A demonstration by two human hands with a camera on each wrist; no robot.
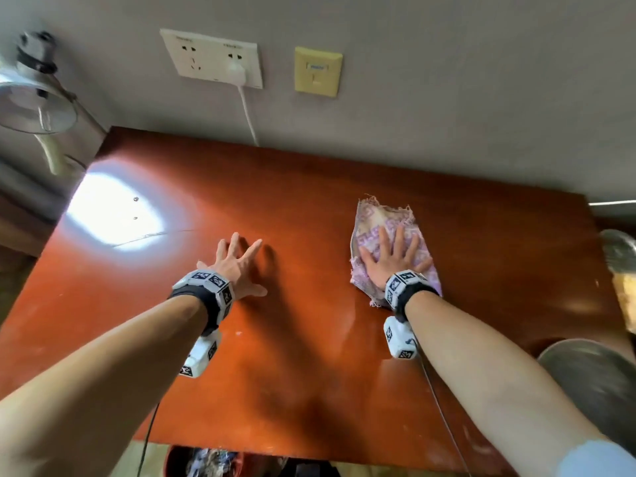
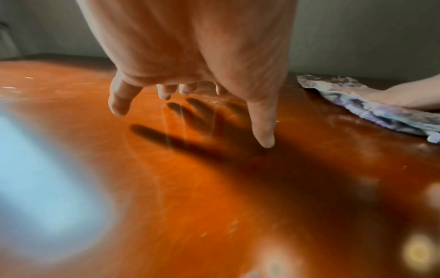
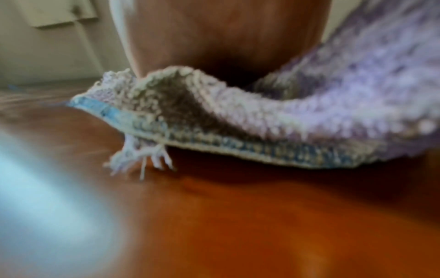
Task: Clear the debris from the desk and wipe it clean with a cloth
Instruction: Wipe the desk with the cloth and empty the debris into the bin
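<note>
Head view: my right hand lies flat with its fingers straight and spread, pressing a frayed lilac and beige cloth onto the red-brown desk. The cloth sits right of the desk's middle, closer to the wall than to me, and its near edge lifts a little off the wood in the right wrist view, with loose threads hanging. My left hand is well apart from the cloth, to its left, fingers spread and straight, holding nothing; from the left wrist view it seems to hover just over the wood, and I cannot tell whether the thumb tip touches. Pale dusty smears show on the desk nearer to me. A bright patch of lamp glare lies on the far left, with two small specks in it. A charger cable drops from a wall socket behind the desk, and blurred objects crowd the right edge. I judge the wiping is under way. The risks: the flat palm slipping off the bunching cloth, threads snagging, or a wide sweep knocking those things at the right edge
</note>
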